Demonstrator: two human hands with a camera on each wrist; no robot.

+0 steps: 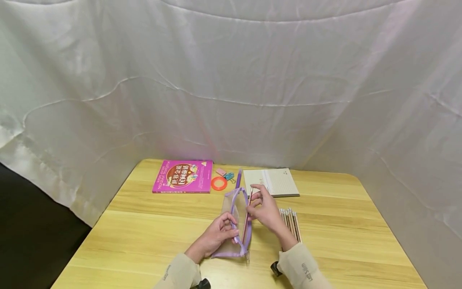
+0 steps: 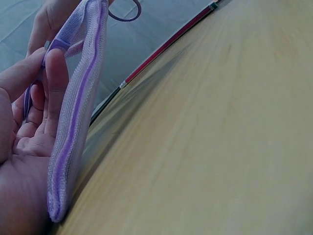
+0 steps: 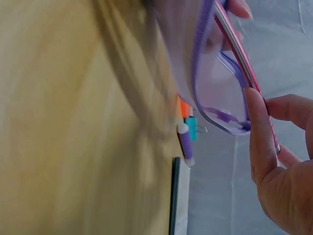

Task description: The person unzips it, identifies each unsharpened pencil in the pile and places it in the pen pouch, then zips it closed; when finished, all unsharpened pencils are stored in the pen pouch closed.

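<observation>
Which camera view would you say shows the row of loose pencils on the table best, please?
The head view: the loose pencils lie side by side on the table beside the right hand. Neither wrist view shows them.

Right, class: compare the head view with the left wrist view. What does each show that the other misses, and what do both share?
Only the head view shows the pink book, notepad, orange tape ring, pencil row and right hand. Only the left wrist view shows the left hand's palm close behind the mesh. Both show the purple mesh pouch, held upright, the pencil at its opening, and the wooden table.
</observation>
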